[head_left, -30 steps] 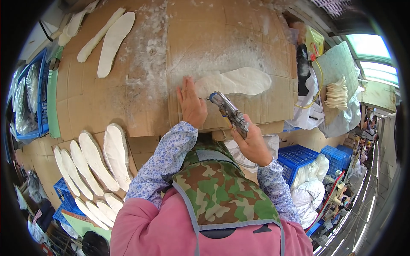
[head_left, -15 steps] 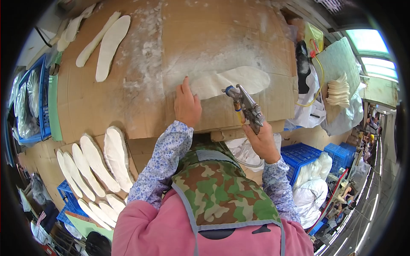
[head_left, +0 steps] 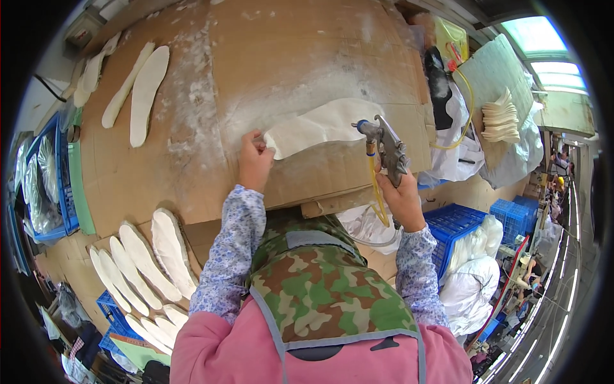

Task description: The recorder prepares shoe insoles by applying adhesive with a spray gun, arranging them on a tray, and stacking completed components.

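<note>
A white fuzzy insole (head_left: 320, 129) lies across the cardboard-covered table in front of me, its middle slightly creased. At its left end my left hand (head_left: 254, 165) has its fingers curled in and pinches the edge. My right hand (head_left: 404, 200) is closed round a metal spray gun (head_left: 391, 150) with a blue collar at its nozzle. The nozzle points left over the insole's right part, and a yellow hose (head_left: 377, 198) hangs from the gun. Whitish powdery residue coats the cardboard around the insole.
Two insoles (head_left: 149, 96) lie at the table's far left. Several more insoles (head_left: 148, 259) are laid out at near left. A blue crate (head_left: 453, 224) with white bags stands at right, beyond it a stack of white pieces (head_left: 501, 118). Another blue crate (head_left: 64, 176) holds plastic-wrapped goods.
My left hand has gone from resting with a finger extended beside the insole to pinching its left end. The spray gun has turned more upright. The whole view has shifted slightly.
</note>
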{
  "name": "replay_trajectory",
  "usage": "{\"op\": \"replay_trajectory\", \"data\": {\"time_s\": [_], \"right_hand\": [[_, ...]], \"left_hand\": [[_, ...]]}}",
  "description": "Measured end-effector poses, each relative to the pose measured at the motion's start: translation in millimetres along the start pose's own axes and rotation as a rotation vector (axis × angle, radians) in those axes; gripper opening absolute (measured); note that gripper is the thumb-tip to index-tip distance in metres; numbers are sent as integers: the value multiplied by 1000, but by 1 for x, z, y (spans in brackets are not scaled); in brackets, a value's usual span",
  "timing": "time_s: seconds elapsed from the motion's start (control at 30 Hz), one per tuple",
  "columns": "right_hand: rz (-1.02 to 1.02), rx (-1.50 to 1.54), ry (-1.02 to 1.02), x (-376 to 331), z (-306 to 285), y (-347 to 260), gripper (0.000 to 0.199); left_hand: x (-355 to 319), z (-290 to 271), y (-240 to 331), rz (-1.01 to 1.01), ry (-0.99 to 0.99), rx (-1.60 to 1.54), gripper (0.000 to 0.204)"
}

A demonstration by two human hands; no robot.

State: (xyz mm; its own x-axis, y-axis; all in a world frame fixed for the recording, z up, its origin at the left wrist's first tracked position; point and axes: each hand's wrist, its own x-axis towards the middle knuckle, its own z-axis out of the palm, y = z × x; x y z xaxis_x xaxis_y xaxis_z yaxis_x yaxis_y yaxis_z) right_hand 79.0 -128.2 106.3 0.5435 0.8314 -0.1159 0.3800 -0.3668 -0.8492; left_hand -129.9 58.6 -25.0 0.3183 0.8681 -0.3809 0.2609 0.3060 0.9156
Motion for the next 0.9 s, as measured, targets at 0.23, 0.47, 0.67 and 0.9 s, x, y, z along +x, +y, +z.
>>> {"op": "replay_trajectory", "data": {"time_s": [0.23, 0.47, 0.67, 0.9], "right_hand": [[330, 312, -13, 5, -60, 45, 17], [376, 574, 200, 57, -141, 113, 30], [329, 478, -14, 134, -151, 180, 36], [-45, -672, 200, 143, -154, 231, 55]], "left_hand": [[-3, -10, 33, -187, -54, -159, 46], [-41, 18, 126, 17, -158, -356, 40], [-101, 43, 217, 127, -297, -634, 43], [-174, 5, 265, 251, -118, -527, 52]]}}
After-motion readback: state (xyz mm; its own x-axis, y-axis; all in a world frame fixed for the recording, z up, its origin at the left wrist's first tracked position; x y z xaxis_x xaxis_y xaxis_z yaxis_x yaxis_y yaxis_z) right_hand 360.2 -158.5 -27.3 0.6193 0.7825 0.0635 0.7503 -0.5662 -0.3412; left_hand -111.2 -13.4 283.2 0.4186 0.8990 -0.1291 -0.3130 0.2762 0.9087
